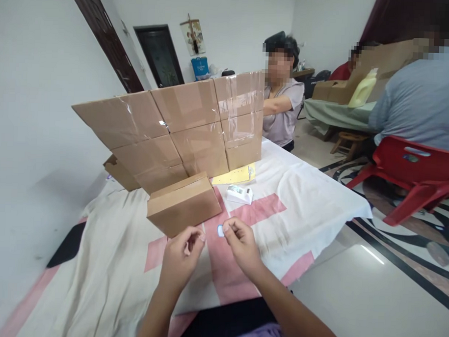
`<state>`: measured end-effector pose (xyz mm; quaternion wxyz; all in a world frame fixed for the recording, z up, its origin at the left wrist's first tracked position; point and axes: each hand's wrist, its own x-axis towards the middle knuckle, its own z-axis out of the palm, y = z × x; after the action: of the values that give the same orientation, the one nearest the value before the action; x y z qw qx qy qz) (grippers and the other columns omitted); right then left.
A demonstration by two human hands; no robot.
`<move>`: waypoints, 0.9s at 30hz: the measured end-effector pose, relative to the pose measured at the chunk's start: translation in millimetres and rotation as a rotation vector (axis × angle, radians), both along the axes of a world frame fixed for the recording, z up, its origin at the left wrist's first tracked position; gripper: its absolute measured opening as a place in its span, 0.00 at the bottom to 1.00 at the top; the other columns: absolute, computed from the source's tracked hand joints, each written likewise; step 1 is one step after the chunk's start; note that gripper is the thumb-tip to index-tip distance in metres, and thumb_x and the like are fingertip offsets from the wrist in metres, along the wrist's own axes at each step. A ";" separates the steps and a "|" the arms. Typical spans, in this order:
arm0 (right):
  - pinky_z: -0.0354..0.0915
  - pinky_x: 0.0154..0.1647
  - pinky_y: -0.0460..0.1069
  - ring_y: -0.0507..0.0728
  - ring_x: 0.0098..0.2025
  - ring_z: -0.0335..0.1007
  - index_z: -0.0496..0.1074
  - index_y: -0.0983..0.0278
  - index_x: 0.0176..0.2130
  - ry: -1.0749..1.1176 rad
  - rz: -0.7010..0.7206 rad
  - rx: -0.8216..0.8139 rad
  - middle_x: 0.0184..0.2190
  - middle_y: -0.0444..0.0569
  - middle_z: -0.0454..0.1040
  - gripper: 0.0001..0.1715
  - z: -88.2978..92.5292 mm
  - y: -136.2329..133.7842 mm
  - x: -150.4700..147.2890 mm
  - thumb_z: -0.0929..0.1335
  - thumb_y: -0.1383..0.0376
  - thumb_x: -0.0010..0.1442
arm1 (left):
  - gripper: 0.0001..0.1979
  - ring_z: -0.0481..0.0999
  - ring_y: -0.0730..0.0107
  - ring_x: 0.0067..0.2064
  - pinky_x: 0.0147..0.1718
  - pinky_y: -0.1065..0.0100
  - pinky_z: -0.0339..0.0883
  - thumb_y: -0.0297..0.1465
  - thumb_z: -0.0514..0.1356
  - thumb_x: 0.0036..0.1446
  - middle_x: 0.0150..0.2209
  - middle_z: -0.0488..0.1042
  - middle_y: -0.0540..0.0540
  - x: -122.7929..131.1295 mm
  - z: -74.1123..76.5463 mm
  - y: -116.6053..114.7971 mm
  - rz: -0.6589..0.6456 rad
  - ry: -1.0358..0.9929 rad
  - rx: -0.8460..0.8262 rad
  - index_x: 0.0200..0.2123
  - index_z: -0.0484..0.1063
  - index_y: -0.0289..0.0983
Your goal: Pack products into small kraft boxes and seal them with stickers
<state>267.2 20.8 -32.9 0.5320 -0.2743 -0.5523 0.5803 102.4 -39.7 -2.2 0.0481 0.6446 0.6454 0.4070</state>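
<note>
My right hand (241, 242) pinches a small white, blue-edged tag (220, 231) between thumb and forefinger, held over the pink stripe of the tablecloth. Beside it, my left hand (183, 250) is closed, its thumb and curled fingers meeting in a ring; what lies at its fingertips, if anything, is too small to make out. A closed cardboard box (184, 204) stands just beyond my left hand. Past my right hand lies a small white device (239, 194) with a dark little window, its kind unclear. Behind it rests a yellow sheet (234, 175).
A tall screen of taped cardboard (196, 123) crosses the table behind the box. On the far side sits a person (283, 106) with an arm behind the screen. Another person's back (426, 97) shows at right, on a red chair (416, 163). A pale bottle (363, 89) stands on another table.
</note>
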 end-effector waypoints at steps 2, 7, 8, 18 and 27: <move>0.50 0.27 0.48 0.50 0.24 0.50 0.67 0.61 0.30 0.029 -0.005 -0.041 0.22 0.39 0.58 0.21 3.7 7.0 5.5 0.69 0.49 0.66 | 0.13 0.75 0.63 0.35 0.38 0.64 0.67 0.41 0.57 0.66 0.33 0.78 0.47 -7.7 6.7 13.3 0.142 0.178 0.151 0.37 0.74 0.39; 0.45 0.25 0.48 0.49 0.23 0.45 0.68 0.61 0.30 0.096 0.017 -0.106 0.21 0.37 0.55 0.22 3.6 15.0 6.9 0.71 0.48 0.63 | 0.24 0.67 0.45 0.67 0.65 0.47 0.53 0.42 0.57 0.67 0.66 0.71 0.38 -40.7 5.9 51.8 0.314 0.537 0.190 0.62 0.69 0.39; 0.44 0.25 0.48 0.49 0.23 0.45 0.69 0.62 0.31 0.098 0.012 -0.108 0.21 0.37 0.55 0.21 2.4 15.1 6.1 0.71 0.48 0.62 | 0.25 0.63 0.45 0.70 0.68 0.47 0.49 0.43 0.56 0.67 0.68 0.68 0.39 -49.1 1.9 56.6 0.304 0.554 0.166 0.64 0.67 0.40; 0.45 0.23 0.47 0.49 0.23 0.47 0.67 0.61 0.31 0.021 -0.008 -0.098 0.21 0.37 0.56 0.22 -15.4 34.7 -3.3 0.71 0.47 0.62 | 0.21 0.70 0.53 0.67 0.64 0.52 0.58 0.38 0.59 0.67 0.64 0.73 0.44 -120.7 -21.9 36.2 0.067 0.527 0.227 0.62 0.71 0.45; 0.41 0.20 0.46 0.47 0.19 0.42 0.64 0.59 0.30 0.070 0.060 -0.246 0.19 0.34 0.52 0.29 -36.3 80.6 -46.4 0.74 0.40 0.52 | 0.20 0.71 0.54 0.66 0.63 0.51 0.58 0.37 0.60 0.66 0.62 0.75 0.43 -122.3 -23.2 30.5 0.050 0.502 0.251 0.61 0.71 0.46</move>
<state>220.8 101.4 -69.2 0.4960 -0.3003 -0.4659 0.6684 -19.8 -9.1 -25.4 -0.2038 0.7100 0.5973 0.3124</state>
